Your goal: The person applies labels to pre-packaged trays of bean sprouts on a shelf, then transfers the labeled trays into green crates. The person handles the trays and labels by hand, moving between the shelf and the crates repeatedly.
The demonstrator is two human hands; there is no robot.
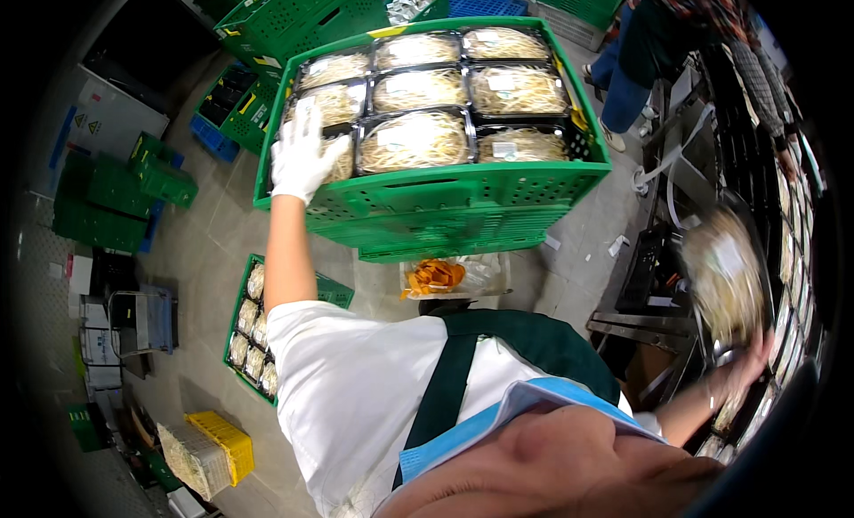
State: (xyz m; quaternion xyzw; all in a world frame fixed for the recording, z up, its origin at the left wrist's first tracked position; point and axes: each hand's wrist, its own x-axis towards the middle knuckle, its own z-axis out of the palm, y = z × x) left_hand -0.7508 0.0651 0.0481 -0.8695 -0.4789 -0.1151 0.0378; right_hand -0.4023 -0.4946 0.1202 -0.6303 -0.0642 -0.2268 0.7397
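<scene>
My left hand (303, 154), in a white glove, lies with fingers spread over the left-hand packs in a green plastic crate (434, 187). Rows of black trays of pale bean sprouts fill the crate, each under clear film with a label, such as the front middle tray (413, 144). A dark gap shows by the front right tray (524, 146). Off to the right, my bare right hand (744, 364) grips the near end of another sprout tray (724, 278), blurred by motion, beside a long row of packed trays (787, 244).
Another person (640, 57) stands at the far right, reaching over the row of trays. On the floor are a second crate of sprout packs (230, 344), a yellow crate (227, 444) and a container with orange scraps (434, 278). Green crates (307, 24) are stacked behind.
</scene>
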